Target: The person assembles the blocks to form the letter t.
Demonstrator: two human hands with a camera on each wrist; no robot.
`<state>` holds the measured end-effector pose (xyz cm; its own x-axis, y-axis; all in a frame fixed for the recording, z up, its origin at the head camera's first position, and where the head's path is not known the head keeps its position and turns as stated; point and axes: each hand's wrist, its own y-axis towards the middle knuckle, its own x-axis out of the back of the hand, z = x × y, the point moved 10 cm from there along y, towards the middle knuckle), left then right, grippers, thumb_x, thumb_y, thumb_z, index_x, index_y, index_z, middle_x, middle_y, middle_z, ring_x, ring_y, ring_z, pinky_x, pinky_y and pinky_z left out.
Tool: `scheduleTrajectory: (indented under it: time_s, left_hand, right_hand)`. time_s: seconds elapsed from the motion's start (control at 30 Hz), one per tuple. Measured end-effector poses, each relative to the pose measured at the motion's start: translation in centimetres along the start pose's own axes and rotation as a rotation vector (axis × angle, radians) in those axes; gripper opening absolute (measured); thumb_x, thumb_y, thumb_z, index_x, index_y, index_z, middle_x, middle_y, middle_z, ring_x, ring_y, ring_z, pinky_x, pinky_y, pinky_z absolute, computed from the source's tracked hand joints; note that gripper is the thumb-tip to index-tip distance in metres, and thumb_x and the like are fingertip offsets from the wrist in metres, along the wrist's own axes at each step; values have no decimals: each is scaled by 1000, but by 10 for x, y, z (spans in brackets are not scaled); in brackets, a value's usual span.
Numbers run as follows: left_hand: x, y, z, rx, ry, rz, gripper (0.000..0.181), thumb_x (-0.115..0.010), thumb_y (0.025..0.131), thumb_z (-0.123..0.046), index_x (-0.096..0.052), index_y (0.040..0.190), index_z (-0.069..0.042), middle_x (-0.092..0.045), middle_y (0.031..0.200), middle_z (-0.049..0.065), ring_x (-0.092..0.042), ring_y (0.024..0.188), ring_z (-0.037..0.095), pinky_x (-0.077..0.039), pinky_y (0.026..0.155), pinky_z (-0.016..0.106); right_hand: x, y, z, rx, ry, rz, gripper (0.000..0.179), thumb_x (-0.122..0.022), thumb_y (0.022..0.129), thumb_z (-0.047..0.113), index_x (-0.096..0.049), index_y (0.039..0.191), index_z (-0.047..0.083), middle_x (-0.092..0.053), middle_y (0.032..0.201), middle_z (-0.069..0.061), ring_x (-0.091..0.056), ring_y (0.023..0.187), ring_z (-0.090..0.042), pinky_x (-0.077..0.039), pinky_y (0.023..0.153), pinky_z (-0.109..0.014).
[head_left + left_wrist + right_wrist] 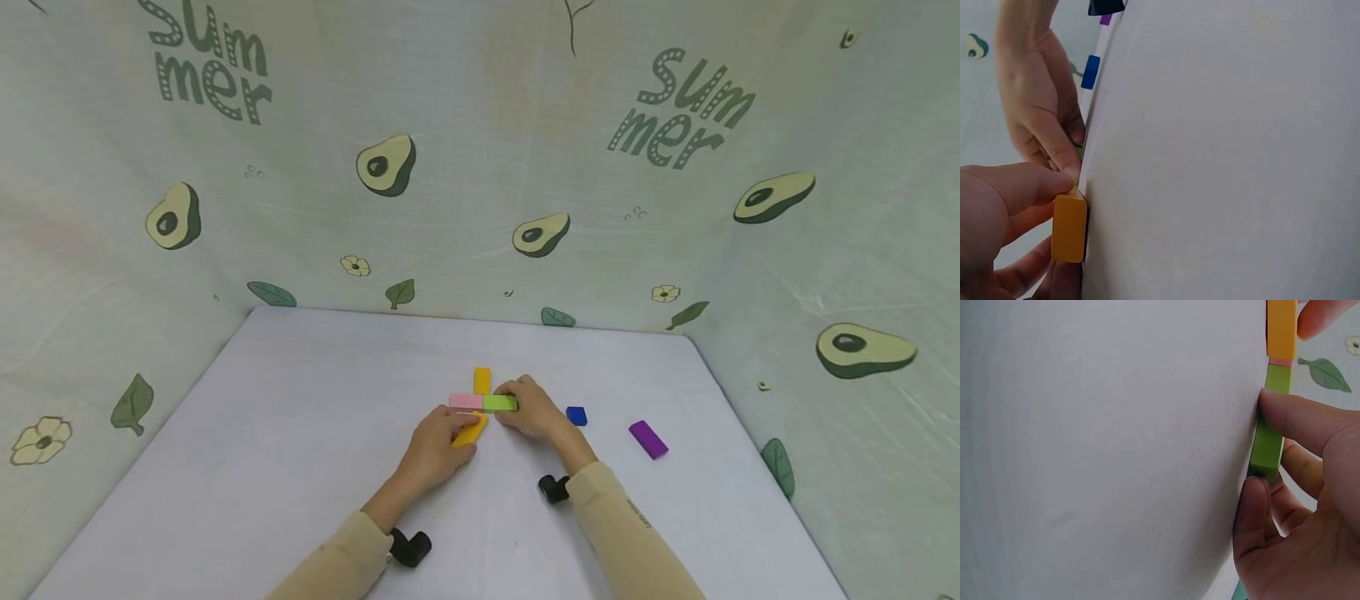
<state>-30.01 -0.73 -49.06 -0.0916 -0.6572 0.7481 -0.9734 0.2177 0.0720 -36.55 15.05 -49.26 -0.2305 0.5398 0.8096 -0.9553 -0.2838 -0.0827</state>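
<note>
My left hand [433, 447] pinches a yellow block [469, 432] between thumb and fingers, slanted close to the near side of a pink block [466, 402]. In the left wrist view this block [1069, 229] shows its end face, with the thumb along one side. A light green block [500, 403] lies end to end with the pink one, and my right hand [531, 408] grips its right end. Seen from the right wrist, the thumb presses the near face of the green block [1269, 440] and the fingers curl about its end. Behind the row lies a second yellow block [482, 381], pointing away.
To the right of my right hand lies a small blue block [577, 416], and farther right a purple block [648, 440]. A white-covered table [337, 375] carries everything. Fabric printed with avocados and leaves [465, 167] hangs around its back and sides.
</note>
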Motion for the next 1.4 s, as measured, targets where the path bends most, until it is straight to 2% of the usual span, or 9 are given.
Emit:
scheduleTrajectory:
  time_s: [0.13,0.3,0.43,0.6,0.93,1.17,1.4]
  left_hand:
    - [-1,0,0,1,-6,7,44,-84,92,-19,-75,135,-16,-62,109,4,-53,86,14,-50,74,26]
    - [-1,2,-3,-23,-14,51,46,-85,92,-21,-74,136,-15,-62,111,5,-53,87,15,-48,72,26]
    - [0,3,-3,-49,-12,115,49,-84,92,-24,-72,138,-13,-61,109,4,-52,87,15,-44,71,27]
    - [1,5,3,-78,6,217,55,-84,93,-28,-68,144,-18,-60,109,1,-53,90,15,-47,73,28]
    - [8,1,8,-154,-40,361,55,-85,89,-19,-69,143,-22,-65,117,-1,-59,100,16,-53,83,31]
    - [7,1,7,-151,-67,392,55,-84,90,-14,-70,142,-21,-65,120,0,-59,99,15,-55,85,33]
    - [5,1,7,-161,-77,394,53,-82,92,-11,-70,143,-19,-63,119,3,-57,93,15,-53,79,29]
  right_hand:
    - [0,1,-1,-6,0,0,27,-78,99,17,-72,125,11,-56,110,-7,-54,97,-21,-52,96,-42]
    - [0,1,-1,-9,-7,-2,29,-78,99,17,-72,126,11,-56,111,-7,-54,97,-22,-53,97,-42]
    - [0,0,0,-10,1,2,29,-78,99,17,-72,126,10,-56,111,-8,-54,98,-22,-53,98,-43]
    - [-1,0,-1,-24,13,1,27,-77,99,18,-72,125,12,-56,111,-7,-54,98,-22,-52,99,-42]
    - [-1,0,-4,-44,29,5,25,-78,98,18,-72,122,13,-55,110,-6,-54,97,-22,-52,96,-41]
    - [-1,1,-3,-39,28,10,25,-78,98,17,-72,122,13,-55,110,-6,-54,97,-22,-52,96,-42]
    - [-1,0,-2,-38,34,15,25,-78,98,17,-72,122,13,-55,111,-7,-54,97,-22,-51,96,-42]
